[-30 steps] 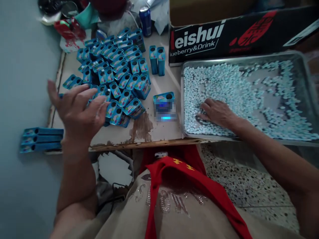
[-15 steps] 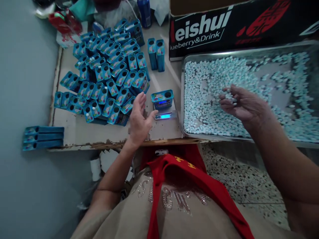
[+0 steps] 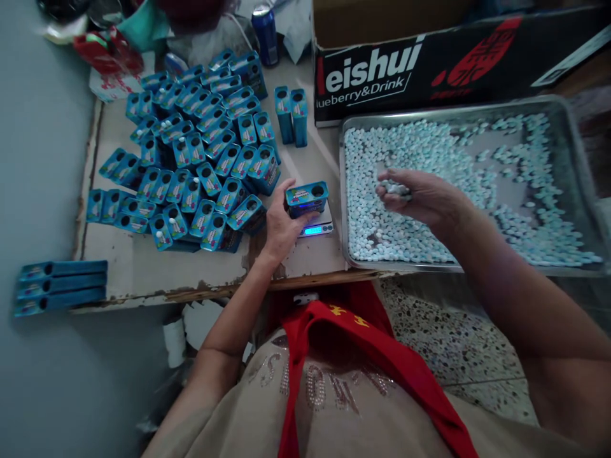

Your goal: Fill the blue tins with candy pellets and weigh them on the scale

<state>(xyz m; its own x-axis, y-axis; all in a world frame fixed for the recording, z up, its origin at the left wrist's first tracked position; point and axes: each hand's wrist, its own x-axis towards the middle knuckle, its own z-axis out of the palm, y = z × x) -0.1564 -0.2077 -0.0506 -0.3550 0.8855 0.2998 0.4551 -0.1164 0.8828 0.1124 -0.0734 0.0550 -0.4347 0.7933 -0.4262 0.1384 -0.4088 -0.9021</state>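
Going left to right on my feed: I've got three flat blue boxes [image 3: 62, 287] stacked by the near left corner of the table [image 3: 128, 261], then a big crowd of open-topped blue containers [image 3: 201, 216], a few with white pellets on top. A blue can [image 3: 265, 38] stands behind them. My left hand [image 3: 282, 222] has its fingers closed around one blue container [image 3: 307, 200], thumb on the near side, right over a small lit scale [image 3: 316, 230]; can't tell if it's resting its weight there. Two tall blue boxes [image 3: 291, 117] stand behind that. Next is a black carton [image 3: 377, 86], with a metal tray [image 3: 342, 191] of pale pellets [image 3: 405, 143] in front. Over the tray, my right hand [image 3: 422, 194] has its fingers curled around a handful of pellets [image 3: 395, 189].
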